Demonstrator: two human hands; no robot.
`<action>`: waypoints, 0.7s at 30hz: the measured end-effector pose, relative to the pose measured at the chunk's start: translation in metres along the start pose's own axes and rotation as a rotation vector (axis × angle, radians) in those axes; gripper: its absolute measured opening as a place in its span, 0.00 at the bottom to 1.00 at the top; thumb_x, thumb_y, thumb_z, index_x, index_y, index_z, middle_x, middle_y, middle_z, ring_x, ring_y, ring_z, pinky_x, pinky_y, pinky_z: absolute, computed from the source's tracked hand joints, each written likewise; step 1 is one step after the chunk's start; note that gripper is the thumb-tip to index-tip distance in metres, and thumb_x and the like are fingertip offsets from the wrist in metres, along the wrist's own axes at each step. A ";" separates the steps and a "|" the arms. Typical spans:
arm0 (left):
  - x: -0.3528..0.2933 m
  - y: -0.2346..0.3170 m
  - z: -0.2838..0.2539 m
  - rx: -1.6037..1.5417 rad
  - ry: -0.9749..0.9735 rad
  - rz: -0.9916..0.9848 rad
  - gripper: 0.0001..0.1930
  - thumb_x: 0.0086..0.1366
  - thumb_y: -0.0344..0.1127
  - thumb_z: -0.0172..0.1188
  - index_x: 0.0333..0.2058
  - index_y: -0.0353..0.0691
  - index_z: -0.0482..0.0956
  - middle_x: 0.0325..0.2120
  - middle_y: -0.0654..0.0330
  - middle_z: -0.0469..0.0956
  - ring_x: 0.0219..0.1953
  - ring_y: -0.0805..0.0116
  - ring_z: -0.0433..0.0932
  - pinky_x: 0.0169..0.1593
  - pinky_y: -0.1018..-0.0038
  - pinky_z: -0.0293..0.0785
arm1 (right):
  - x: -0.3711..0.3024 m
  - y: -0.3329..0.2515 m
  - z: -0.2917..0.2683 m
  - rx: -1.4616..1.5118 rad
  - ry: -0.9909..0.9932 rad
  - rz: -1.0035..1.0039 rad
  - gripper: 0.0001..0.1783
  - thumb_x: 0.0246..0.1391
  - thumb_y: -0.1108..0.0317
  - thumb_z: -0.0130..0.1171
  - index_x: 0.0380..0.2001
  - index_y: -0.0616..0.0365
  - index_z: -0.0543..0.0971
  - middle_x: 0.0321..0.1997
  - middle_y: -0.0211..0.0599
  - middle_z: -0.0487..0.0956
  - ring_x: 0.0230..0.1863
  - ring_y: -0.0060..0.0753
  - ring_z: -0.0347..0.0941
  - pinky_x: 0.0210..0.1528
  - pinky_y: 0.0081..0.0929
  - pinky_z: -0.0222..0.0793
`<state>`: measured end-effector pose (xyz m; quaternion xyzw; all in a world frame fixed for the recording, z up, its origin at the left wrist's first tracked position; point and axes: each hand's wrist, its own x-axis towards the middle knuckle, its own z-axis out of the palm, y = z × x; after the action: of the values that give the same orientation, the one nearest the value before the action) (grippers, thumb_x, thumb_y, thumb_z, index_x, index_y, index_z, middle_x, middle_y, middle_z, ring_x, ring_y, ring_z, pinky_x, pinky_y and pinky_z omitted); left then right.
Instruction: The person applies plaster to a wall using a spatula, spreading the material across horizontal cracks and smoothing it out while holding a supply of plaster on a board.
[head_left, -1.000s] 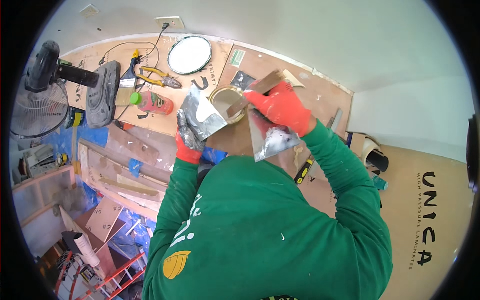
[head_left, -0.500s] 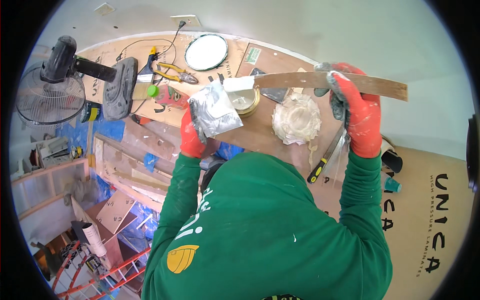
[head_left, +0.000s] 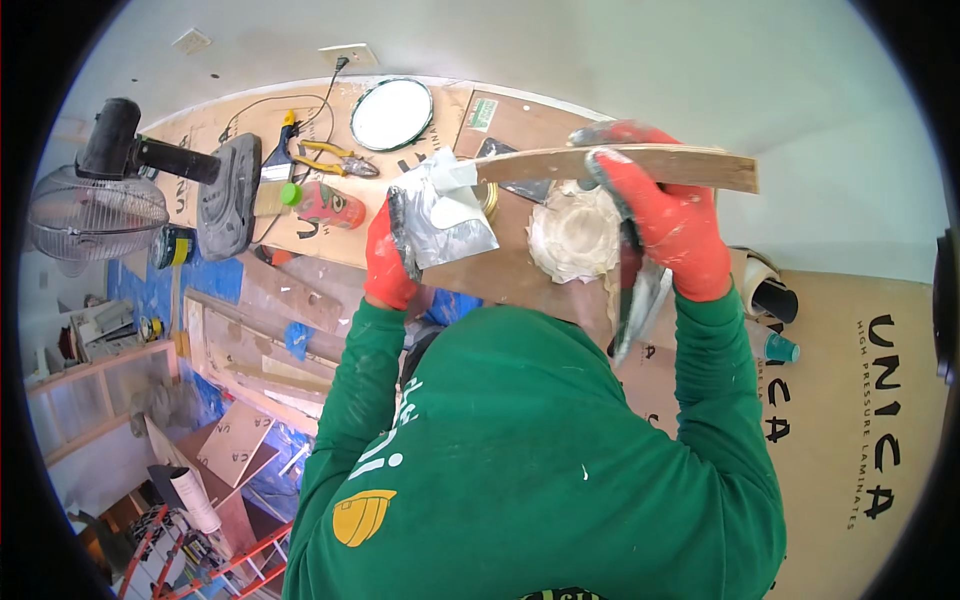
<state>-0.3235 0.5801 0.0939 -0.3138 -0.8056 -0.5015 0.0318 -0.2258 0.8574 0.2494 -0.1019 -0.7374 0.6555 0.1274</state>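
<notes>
My left hand (head_left: 393,262), in a red glove with a grey palm, grips a thin metal plate (head_left: 462,246) smeared with white paste. In my right hand (head_left: 665,205), also red-gloved, is a long, slightly curved wooden strip (head_left: 535,166), held near its far right end. The strip's left end is coated white and overlaps the plate's upper part. Below the strip sits a round, ruffled cream-coloured bundle (head_left: 575,238). An open tin (head_left: 489,198) is mostly hidden behind the plate. A long greyish tool (head_left: 643,305) shows blurred below my right hand.
Along the bench lie a white round lid (head_left: 392,115), yellow-handled pliers (head_left: 340,161), a wide brush (head_left: 276,168) and a red bottle (head_left: 332,205) with green cap. A fan (head_left: 110,200) stands left; boards and a red ladder (head_left: 250,560) crowd the floor. A wall (head_left: 650,80) rises behind.
My right hand has moved the wooden strip leftward, bringing its white end over the metal plate. The whole view has shifted slightly, and the tool by my right hand now looks blurred.
</notes>
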 end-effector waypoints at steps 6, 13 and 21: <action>0.002 -0.012 0.014 -0.281 0.032 -0.181 0.21 0.67 0.31 0.50 0.57 0.28 0.65 0.49 0.50 0.74 0.51 0.60 0.73 0.57 0.68 0.68 | -0.006 0.000 0.000 0.070 -0.010 -0.003 0.20 0.52 0.64 0.64 0.46 0.63 0.77 0.37 0.32 0.80 0.37 0.18 0.72 0.38 0.19 0.69; 0.006 0.001 0.012 -0.289 0.064 -0.159 0.20 0.66 0.32 0.52 0.55 0.30 0.68 0.50 0.52 0.74 0.51 0.65 0.73 0.56 0.70 0.69 | -0.006 -0.006 -0.011 0.055 -0.062 0.013 0.18 0.53 0.67 0.63 0.46 0.64 0.77 0.37 0.32 0.80 0.38 0.19 0.74 0.39 0.20 0.70; -0.029 -0.035 -0.025 0.598 0.226 0.124 0.20 0.69 0.34 0.45 0.55 0.27 0.67 0.49 0.47 0.74 0.51 0.55 0.73 0.57 0.69 0.66 | 0.008 0.002 -0.005 0.054 0.054 -0.042 0.16 0.53 0.63 0.63 0.40 0.64 0.79 0.33 0.35 0.80 0.34 0.25 0.75 0.38 0.24 0.70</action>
<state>-0.3256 0.5351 0.0685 -0.2813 -0.8880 -0.2714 0.2421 -0.2313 0.8650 0.2481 -0.1008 -0.7176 0.6694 0.1637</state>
